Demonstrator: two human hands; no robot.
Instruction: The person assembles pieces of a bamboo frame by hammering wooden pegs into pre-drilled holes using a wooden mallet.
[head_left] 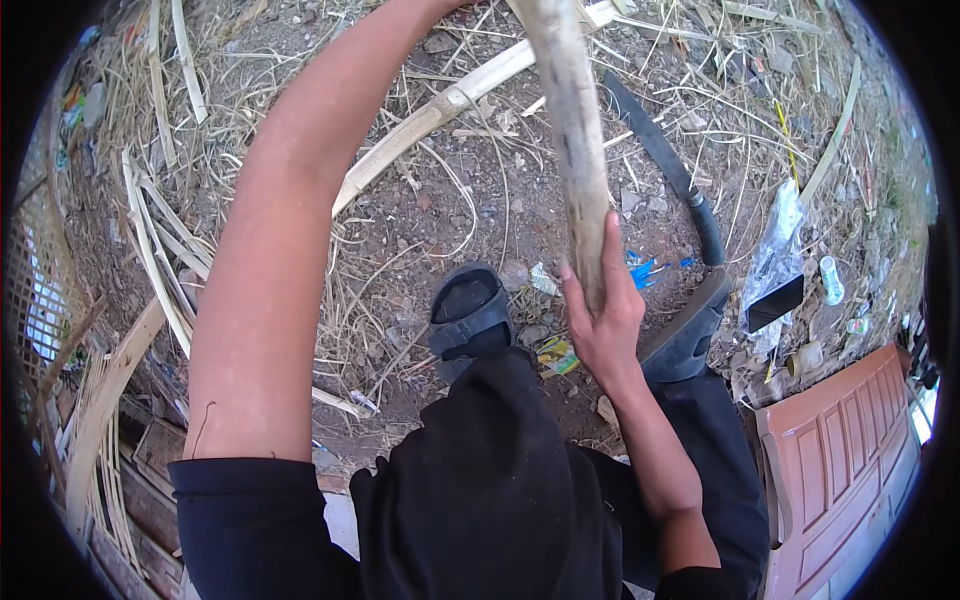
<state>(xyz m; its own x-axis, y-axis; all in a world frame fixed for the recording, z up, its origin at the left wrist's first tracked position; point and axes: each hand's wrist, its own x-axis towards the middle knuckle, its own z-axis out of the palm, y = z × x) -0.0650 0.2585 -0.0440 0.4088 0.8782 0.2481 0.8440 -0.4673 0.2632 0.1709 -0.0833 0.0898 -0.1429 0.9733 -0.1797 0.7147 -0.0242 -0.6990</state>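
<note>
My right hand (610, 325) is closed around the lower end of a pale, weathered wooden pole (575, 130), its thumb and a finger stretched along the sides. The pole rises away from me past the top edge of the head view. My left arm reaches far forward, and its hand is cut off at the top edge, so what it touches is hidden. To the right of the pole lies a machete (650, 135) with a dark curved blade and a black handle. Behind the pole, a long split bamboo piece (430, 115) lies slantwise on the ground.
Dry shavings and bamboo strips (165, 240) litter the dirt. My feet wear dark sandals (470, 310). On the right are a clear plastic bag (775, 240), a dark flat rectangular object (776, 303), a small white bottle (831, 280) and a brown panelled door (835, 450).
</note>
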